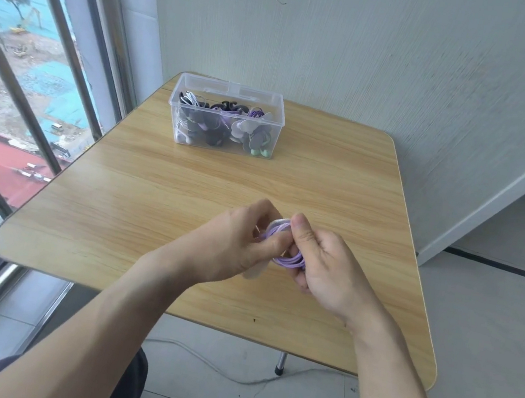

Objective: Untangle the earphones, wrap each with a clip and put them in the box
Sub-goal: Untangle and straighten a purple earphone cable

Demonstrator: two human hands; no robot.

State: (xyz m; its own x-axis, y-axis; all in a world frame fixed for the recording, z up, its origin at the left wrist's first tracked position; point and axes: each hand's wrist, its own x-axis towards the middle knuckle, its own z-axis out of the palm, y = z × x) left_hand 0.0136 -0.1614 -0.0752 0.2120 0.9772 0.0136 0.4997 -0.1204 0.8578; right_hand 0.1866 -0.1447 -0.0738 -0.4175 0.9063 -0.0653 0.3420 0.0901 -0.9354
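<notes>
Head view: at lower centre of the frame, the left hand [240,240] and right hand [323,264] both pinch a coiled purple earphone cable [286,258] over the wooden table [138,185]. The clear box [227,120], upper centre, holds wrapped earphones; no writing is legible.

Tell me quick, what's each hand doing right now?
Left hand: closed, gripping the purple earphone coil.
Right hand: closed, pinching the same coil.
</notes>
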